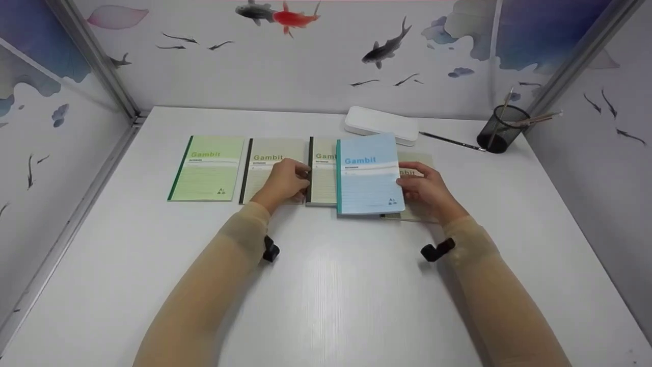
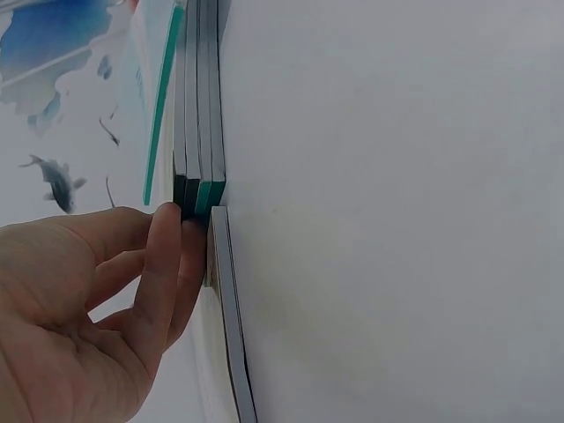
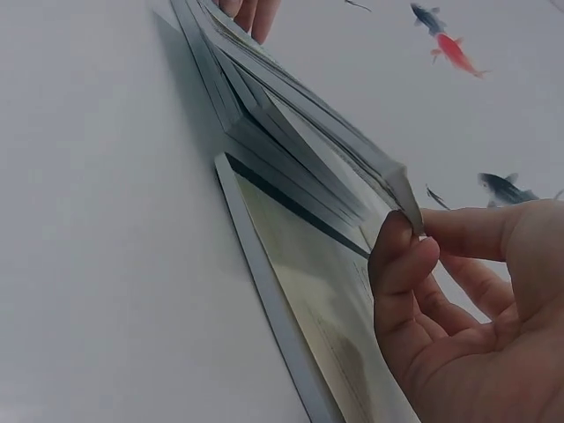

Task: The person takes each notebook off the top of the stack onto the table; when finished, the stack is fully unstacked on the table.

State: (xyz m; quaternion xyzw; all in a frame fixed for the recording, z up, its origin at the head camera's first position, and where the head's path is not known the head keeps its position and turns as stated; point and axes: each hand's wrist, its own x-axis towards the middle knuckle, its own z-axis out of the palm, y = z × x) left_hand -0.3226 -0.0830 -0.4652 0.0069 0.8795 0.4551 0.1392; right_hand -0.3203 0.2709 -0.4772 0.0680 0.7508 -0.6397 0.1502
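Note:
A light-blue Gambit notebook [image 1: 369, 176] with a teal spine lies over the right part of a notebook stack [image 1: 322, 176] with a beige top cover. My right hand [image 1: 427, 189] pinches the blue notebook's right edge between thumb and fingers, and that edge is raised in the right wrist view. At the stack's left side, my left hand [image 1: 286, 181] touches the spines with its fingertips. In the left wrist view several spines [image 2: 198, 194] show, dark and teal. Under the left hand is a beige notebook [image 1: 275, 148]. Another beige notebook [image 1: 415, 211] lies below the right hand, partly hidden.
A light-green notebook [image 1: 208, 173] lies at the far left of the row. Behind the stack are a white case [image 1: 379, 122] and a dark pencil [image 1: 451, 140]. A black mesh pen holder [image 1: 501, 133] with pencils leans in the back right corner. Printed panels [image 1: 305, 66] enclose the white table.

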